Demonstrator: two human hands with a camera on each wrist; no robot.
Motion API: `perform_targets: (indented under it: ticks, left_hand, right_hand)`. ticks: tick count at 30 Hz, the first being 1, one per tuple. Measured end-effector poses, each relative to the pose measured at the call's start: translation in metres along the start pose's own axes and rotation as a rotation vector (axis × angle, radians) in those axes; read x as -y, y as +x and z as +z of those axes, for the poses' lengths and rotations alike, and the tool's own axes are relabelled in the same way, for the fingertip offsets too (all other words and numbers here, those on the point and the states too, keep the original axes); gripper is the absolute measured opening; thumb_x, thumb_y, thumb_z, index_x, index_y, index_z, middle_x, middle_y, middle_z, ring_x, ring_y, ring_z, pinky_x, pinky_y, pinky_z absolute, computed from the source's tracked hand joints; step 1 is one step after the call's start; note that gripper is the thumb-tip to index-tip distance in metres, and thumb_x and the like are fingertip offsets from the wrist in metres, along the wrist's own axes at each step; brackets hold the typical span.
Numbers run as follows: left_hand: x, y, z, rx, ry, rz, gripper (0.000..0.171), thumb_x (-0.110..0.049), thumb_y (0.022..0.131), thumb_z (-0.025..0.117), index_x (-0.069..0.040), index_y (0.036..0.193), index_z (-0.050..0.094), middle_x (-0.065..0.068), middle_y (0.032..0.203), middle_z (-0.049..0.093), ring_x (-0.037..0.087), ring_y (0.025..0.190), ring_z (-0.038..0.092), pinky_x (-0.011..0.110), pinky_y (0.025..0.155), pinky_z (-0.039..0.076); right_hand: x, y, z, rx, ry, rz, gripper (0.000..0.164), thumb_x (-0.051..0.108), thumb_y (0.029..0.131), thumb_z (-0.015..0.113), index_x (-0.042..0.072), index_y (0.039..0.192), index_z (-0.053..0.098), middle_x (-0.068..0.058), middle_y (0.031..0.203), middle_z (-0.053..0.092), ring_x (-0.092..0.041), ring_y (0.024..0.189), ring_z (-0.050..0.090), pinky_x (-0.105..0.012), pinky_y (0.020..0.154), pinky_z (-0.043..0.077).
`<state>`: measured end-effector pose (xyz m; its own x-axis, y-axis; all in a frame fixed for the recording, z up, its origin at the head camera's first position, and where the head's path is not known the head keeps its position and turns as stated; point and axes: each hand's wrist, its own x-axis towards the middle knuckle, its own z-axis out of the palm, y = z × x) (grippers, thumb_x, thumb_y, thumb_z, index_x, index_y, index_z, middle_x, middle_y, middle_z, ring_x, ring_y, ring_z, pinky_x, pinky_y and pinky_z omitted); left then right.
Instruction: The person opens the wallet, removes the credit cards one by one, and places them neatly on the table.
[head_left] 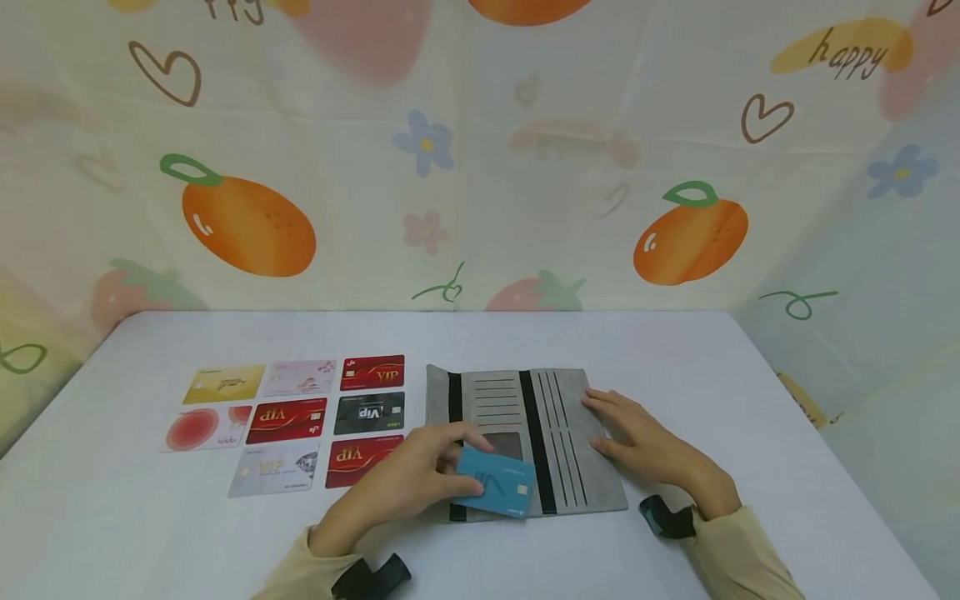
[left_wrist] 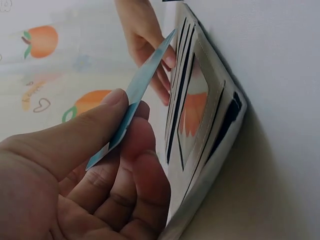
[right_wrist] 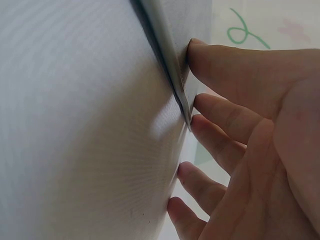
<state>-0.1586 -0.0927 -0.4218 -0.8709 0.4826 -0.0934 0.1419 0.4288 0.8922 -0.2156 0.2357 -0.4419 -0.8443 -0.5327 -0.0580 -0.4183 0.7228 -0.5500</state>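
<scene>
A blue plastic card (head_left: pixel 501 482) is pinched between thumb and fingers of my left hand (head_left: pixel 420 475), held over the lower middle of an open grey card wallet (head_left: pixel 600 492). The left wrist view shows the blue card (left_wrist: pixel 142 82) nearly edge-on, tilted, beside the wallet's slots and its clear window (left_wrist: pixel 194 105). At the wallet's right edge, my right hand (head_left: pixel 648 442) rests with its fingers extended and fingertips on the border. In the right wrist view those fingertips (right_wrist: pixel 197 55) lie along the wallet's thin edge (right_wrist: pixel 167 55).
Left of the wallet, several cards lie in rows: a gold card (head_left: pixel 225 384), a pink card (head_left: pixel 300 377), red VIP cards (head_left: pixel 287 421), a black VIP card (head_left: pixel 369 413) and a silver VIP card (head_left: pixel 273 469). They lie on a white table (head_left: pixel 142 533) before a printed curtain (head_left: pixel 465 192).
</scene>
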Motion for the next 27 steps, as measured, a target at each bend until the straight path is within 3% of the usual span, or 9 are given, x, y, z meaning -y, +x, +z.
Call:
perform_targets:
  ticks: [8,20,27]
  left_hand:
    - [0.003,-0.01,-0.009,-0.025,-0.011,-0.02,0.038,-0.019,0.086,0.077,-0.012,0.121,0.065,0.006,0.103,0.07,0.016,0.08,0.062,0.023,0.07,0.052]
    - [0.017,-0.028,-0.021,-0.061,-0.041,-0.061,0.044,-0.022,0.086,0.077,-0.009,0.127,0.065,0.008,0.108,0.075,0.013,0.086,0.07,0.018,0.075,0.053]
    - [0.018,-0.034,-0.031,-0.084,-0.015,-0.064,0.042,-0.024,0.088,0.075,-0.012,0.127,0.066,0.01,0.112,0.074,0.014,0.089,0.069,0.022,0.076,0.055]
  right_hand:
    - [-0.002,0.0,0.001,-0.001,0.01,-0.013,0.058,0.021,0.097,0.062,-0.002,0.146,0.043,-0.025,0.155,0.036,-0.054,0.143,0.023,-0.072,0.11,0.023]
    - [-0.001,-0.001,-0.001,0.002,0.0,-0.012,0.058,0.02,0.097,0.062,-0.002,0.146,0.043,-0.024,0.155,0.036,-0.053,0.144,0.023,-0.07,0.111,0.023]
    - [-0.001,-0.001,-0.001,-0.001,-0.001,-0.021,0.058,0.022,0.097,0.062,-0.002,0.146,0.043,-0.024,0.155,0.037,-0.054,0.143,0.024,-0.071,0.111,0.023]
